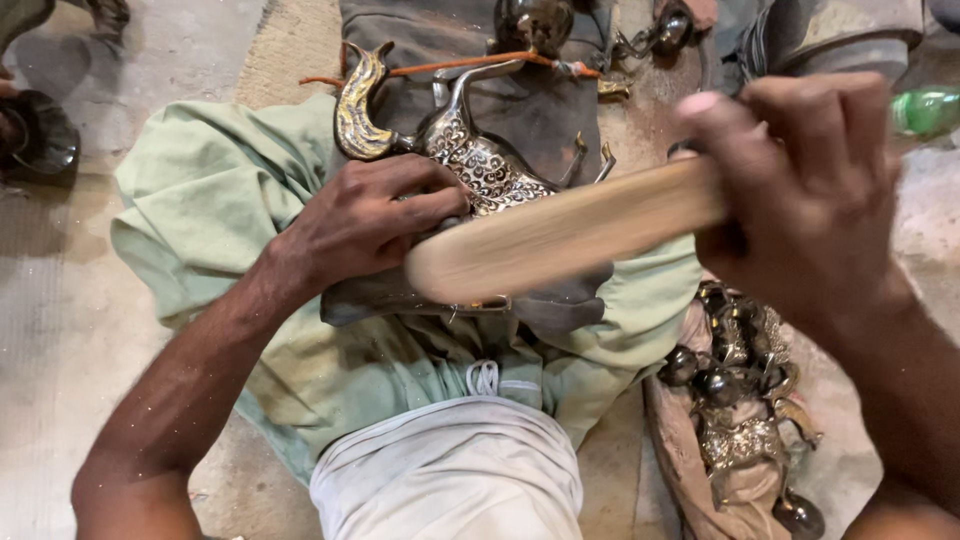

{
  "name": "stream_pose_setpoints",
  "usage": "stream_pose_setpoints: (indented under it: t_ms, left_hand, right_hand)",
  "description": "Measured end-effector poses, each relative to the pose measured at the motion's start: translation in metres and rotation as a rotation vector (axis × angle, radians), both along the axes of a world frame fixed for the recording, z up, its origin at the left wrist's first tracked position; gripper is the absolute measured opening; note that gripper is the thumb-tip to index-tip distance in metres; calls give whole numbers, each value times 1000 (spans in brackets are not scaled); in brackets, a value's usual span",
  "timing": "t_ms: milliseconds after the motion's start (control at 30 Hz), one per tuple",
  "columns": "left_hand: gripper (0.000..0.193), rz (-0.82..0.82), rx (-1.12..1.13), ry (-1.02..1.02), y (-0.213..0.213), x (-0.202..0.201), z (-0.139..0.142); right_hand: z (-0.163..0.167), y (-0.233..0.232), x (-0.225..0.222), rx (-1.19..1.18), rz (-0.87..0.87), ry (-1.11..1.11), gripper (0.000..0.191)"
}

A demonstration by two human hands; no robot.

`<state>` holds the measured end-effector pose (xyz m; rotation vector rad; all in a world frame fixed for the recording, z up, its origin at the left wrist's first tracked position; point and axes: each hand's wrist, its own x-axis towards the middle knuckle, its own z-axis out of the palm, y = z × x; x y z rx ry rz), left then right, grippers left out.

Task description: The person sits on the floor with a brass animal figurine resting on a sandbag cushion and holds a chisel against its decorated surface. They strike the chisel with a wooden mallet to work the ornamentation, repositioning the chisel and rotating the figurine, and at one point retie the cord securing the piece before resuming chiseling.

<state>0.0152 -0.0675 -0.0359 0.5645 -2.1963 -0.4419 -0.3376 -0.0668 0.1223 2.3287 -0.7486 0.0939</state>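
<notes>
Hands working an ornate metal figure with a wooden stick

At frame centre the left hand [365, 215] presses the engraved metal figure [470, 160] onto the lap; the right hand [800, 190], upper right, grips a blurred wooden stick [560, 235] over it. More metal pieces [740, 400] lie lower right.

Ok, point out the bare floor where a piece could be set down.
Bare concrete floor left of the green trouser leg, beyond the left hand. Crowded: lap with the ornate metal piece; metal pile on cloth below the right hand holding the wooden stick.
</notes>
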Motion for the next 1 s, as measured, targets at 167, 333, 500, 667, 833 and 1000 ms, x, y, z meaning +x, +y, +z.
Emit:
stream_pose_setpoints:
  t_ms: [167, 333, 500, 667, 833, 1000]
  left_hand:
    - [36, 9, -20, -51, -1, 3, -5]
    - [43, 25, 78, -1, 0, 8, -9]
    - [27, -22, -46, -56, -4, 6, -14]
    - [39, -38, -105, -96, -4, 9, -14]
    - [39, -77, -124, -74, -5, 11, -12]
    - [34, -42, -183, -129, -4, 8, -12]
  right_hand:
    - [12, 6, 15, -25, 17, 38, 39]
    - [21, 8, 25, -137, 67, 116, 34]
    - [24, -1, 32, 116, 158, -88, 36]
    - [31, -3, 39, -214, 178, 177, 35]
    - [36, -5, 39, 233, 198, -86, 36]
    - [35, -8, 38, 22, 284, 17, 33]
